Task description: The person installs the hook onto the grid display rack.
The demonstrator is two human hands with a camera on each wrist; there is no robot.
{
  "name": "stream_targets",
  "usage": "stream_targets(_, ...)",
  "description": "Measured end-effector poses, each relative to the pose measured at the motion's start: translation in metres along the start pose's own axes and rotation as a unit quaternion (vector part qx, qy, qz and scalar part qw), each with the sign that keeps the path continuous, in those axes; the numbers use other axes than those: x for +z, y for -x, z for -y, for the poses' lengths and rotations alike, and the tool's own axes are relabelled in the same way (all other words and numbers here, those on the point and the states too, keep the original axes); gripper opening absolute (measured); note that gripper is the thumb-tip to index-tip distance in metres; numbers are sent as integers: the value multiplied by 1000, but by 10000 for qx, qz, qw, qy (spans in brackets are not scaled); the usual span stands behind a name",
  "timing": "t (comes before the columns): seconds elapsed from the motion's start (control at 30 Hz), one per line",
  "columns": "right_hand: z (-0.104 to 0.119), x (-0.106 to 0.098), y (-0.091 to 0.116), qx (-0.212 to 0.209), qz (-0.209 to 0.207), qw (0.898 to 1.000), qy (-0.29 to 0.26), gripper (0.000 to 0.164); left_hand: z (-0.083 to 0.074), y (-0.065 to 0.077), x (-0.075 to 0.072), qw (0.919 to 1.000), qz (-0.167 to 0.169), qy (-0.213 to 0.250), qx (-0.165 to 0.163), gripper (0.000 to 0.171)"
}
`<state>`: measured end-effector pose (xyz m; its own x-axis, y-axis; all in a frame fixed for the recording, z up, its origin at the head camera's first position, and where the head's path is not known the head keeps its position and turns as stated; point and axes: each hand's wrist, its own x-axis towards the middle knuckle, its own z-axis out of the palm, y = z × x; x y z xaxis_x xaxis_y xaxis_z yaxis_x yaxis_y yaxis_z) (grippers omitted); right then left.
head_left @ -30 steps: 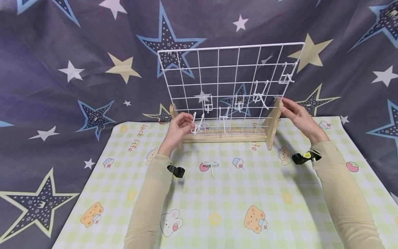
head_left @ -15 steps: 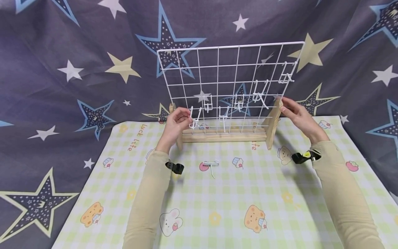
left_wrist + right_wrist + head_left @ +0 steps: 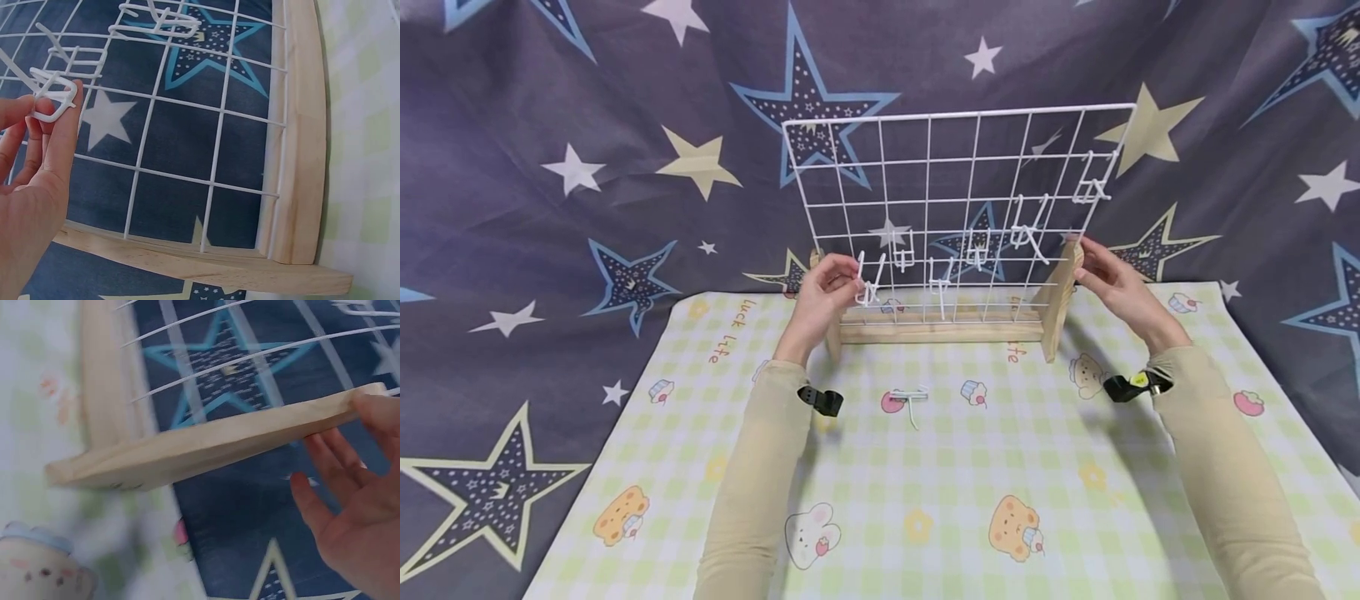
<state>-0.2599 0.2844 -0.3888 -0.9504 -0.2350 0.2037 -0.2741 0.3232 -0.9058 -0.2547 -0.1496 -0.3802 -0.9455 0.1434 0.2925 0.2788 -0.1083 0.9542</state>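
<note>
My left hand (image 3: pixel 820 304) pinches a white wire hook (image 3: pixel 869 292) between thumb and fingers, at the lower left of a white wire grid (image 3: pixel 951 200). In the left wrist view the hook (image 3: pixel 57 97) lies right against the grid; whether it is hung on a wire I cannot tell. The grid stands upright in a wooden stand (image 3: pixel 940 333). At the stand's right side piece (image 3: pixel 1060 304), my right hand (image 3: pixel 1123 296) holds the upper end; in the right wrist view the thumb is on one face of the wood (image 3: pixel 206 440) and fingers are on the other.
Several white hooks hang on the grid, including one at the upper right (image 3: pixel 1090 187) and one at the low middle (image 3: pixel 940 283). Another hook (image 3: pixel 912 398) lies on the checked tablecloth (image 3: pixel 940 492) before the stand. A star-patterned curtain (image 3: pixel 625 125) hangs behind.
My left hand has moved up and slightly left along the grid with the hook. The right hand stays at the stand's side piece, its grip only slightly shifted.
</note>
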Motion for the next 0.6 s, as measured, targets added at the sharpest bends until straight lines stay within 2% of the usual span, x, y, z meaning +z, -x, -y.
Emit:
stream_targets(0.1,-3,0,-1,-98,-41,9999,75,58,-3,-2,0,10000,-26,-5,14,21)
stream_targets(0.33,-1,0,-2,71,94,9997,191,58,-10,-6,0,9999,-94,64,40,21)
stream_targets(0.6,-1,0,1,182,-20,9998,101,58,-17,-11,2,9992,-220,262,220,19)
